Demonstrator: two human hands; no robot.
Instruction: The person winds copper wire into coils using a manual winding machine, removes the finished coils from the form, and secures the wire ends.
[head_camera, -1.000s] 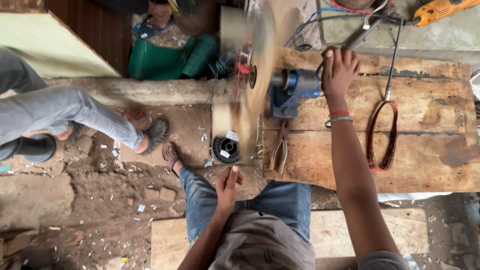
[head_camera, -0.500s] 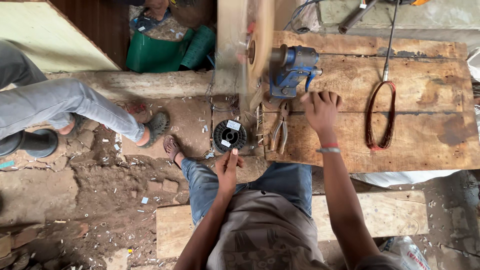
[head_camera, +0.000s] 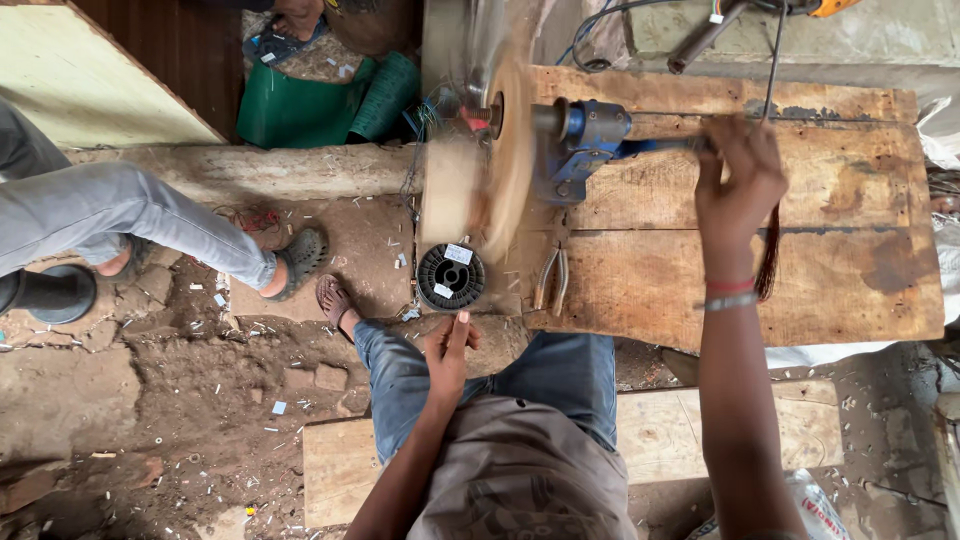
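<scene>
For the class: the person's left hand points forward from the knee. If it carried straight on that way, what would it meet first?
Most likely the black wire spool, which lies just beyond the left hand, whose fingers point at it. Depth is hard to judge from above.

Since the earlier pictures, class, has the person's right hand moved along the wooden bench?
Yes. The right hand has moved up the wooden bench, away from the pliers, to the blue winder's handle.

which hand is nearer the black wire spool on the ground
Left. The left hand sits just below the black round wire spool, fingertips nearly at its rim. The right hand is far off right, up on the wooden workbench.
</scene>
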